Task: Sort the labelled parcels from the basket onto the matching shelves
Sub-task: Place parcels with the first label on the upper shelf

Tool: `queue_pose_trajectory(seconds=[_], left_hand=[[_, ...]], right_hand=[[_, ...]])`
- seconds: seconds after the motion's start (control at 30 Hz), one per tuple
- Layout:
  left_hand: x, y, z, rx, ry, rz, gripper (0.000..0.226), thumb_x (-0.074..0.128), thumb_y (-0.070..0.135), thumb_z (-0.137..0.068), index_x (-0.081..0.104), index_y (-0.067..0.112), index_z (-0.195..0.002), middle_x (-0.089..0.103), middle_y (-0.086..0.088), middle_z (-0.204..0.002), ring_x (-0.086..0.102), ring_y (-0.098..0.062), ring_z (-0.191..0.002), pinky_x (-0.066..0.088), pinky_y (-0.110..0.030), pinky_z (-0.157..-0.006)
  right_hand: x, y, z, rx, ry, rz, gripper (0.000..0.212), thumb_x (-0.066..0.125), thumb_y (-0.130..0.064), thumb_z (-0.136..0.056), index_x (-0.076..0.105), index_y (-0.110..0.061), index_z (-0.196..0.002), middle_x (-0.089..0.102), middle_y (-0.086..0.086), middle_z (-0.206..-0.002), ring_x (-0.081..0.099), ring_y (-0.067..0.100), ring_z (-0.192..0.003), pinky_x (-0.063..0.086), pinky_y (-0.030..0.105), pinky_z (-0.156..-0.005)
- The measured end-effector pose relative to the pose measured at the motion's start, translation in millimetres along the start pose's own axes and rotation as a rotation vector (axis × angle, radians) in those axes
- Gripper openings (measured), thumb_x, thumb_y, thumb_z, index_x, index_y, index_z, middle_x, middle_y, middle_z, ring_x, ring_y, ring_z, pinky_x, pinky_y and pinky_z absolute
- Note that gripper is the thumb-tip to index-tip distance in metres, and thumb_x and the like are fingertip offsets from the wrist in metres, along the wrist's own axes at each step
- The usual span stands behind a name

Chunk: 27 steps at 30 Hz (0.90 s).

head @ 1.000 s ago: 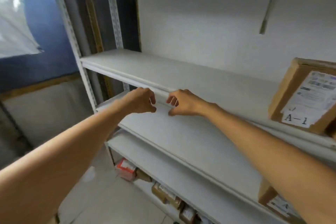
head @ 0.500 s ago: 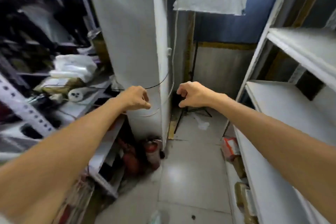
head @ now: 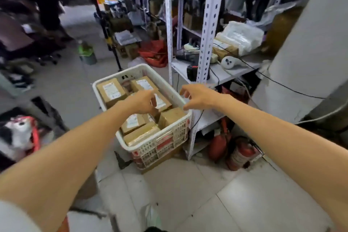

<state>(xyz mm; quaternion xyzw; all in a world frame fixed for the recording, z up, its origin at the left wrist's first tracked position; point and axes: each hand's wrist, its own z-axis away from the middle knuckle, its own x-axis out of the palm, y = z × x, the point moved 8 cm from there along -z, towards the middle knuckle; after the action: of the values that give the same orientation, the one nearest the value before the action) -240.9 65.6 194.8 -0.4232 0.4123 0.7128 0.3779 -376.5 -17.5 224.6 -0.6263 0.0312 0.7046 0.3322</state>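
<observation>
— Where are the parcels (head: 111, 91)?
— Packed in the white basket (head: 169, 138) on the floor, beside the metal shelving (head: 205, 43). The left grip (head: 143, 103) hovers over them, fingers loosely curled and empty. The right grip (head: 199, 96) is spread wide above the rim.
— Best approach?
— Lift one top box by both sides, label up.
— Labels?
— White stickers, but the print looks too blurred to read.

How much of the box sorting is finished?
Done: cannot tell, because the matching shelves are out of view. In hand: nothing yet. The left hand and right hand reach open over the basket. Left: plenty, since at least six brown parcels fill it.
</observation>
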Motion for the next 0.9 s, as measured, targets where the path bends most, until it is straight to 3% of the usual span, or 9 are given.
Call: queue_pose_trajectory(seconds=[0.13,0.27,0.4,0.63,0.77,0.9], left_hand=[[-7,-64,6,-0.076,0.024,0.052,0.031,0.072,0.028,-0.083,0.065,0.013,-0.109,0.061,0.000,-0.097,0.054,-0.018,-0.088,0.045,-0.030,-0.078],[-6,-115,-9,-0.140,0.014,0.080,0.034,0.072,0.031,-0.082,0.066,0.014,-0.111,0.065,-0.004,-0.109,0.058,-0.021,-0.096,0.049,-0.034,-0.085],[-5,-141,-39,-0.132,-0.003,0.092,0.035,0.070,0.034,-0.083,0.065,0.014,-0.111,0.064,-0.003,-0.107,0.057,-0.018,-0.091,0.047,-0.030,-0.078],[8,-174,-86,-0.132,-0.074,0.131,0.037,0.069,0.036,-0.084,0.065,0.012,-0.113,0.061,-0.001,-0.102,0.058,-0.021,-0.094,0.050,-0.034,-0.083],[17,-192,-107,-0.171,-0.124,0.138,0.039,0.069,0.038,-0.084,0.065,0.014,-0.114,0.064,-0.005,-0.111,0.060,-0.022,-0.098,0.051,-0.035,-0.084],[24,-211,-125,-0.235,-0.117,0.163,0.037,0.068,0.039,-0.083,0.063,0.017,-0.112,0.063,-0.002,-0.112,0.060,-0.020,-0.097,0.052,-0.038,-0.087]], right_hand=[[18,-47,-58,-0.092,-0.040,0.017,0.054,0.071,-0.026,-0.084,0.050,-0.010,-0.130,0.054,0.005,-0.122,0.049,0.015,-0.099,0.044,0.028,-0.080],[39,-62,-101,-0.103,-0.082,0.014,0.050,0.072,-0.024,-0.081,0.052,-0.012,-0.125,0.055,0.005,-0.115,0.053,0.021,-0.103,0.049,0.035,-0.087],[53,-55,-140,-0.087,-0.121,0.022,0.051,0.072,-0.025,-0.079,0.053,-0.011,-0.124,0.054,0.003,-0.110,0.054,0.020,-0.103,0.049,0.035,-0.087],[75,-29,-200,0.015,-0.175,-0.031,0.054,0.075,-0.027,-0.076,0.053,-0.013,-0.124,0.056,0.003,-0.113,0.055,0.019,-0.099,0.050,0.032,-0.083],[93,-18,-220,0.018,-0.261,-0.018,0.055,0.075,-0.025,-0.079,0.051,-0.011,-0.127,0.051,0.001,-0.107,0.051,0.017,-0.096,0.042,0.026,-0.077],[102,-1,-254,0.013,-0.319,-0.029,0.055,0.074,-0.025,-0.078,0.051,-0.012,-0.127,0.054,0.003,-0.114,0.053,0.018,-0.100,0.044,0.027,-0.079]])
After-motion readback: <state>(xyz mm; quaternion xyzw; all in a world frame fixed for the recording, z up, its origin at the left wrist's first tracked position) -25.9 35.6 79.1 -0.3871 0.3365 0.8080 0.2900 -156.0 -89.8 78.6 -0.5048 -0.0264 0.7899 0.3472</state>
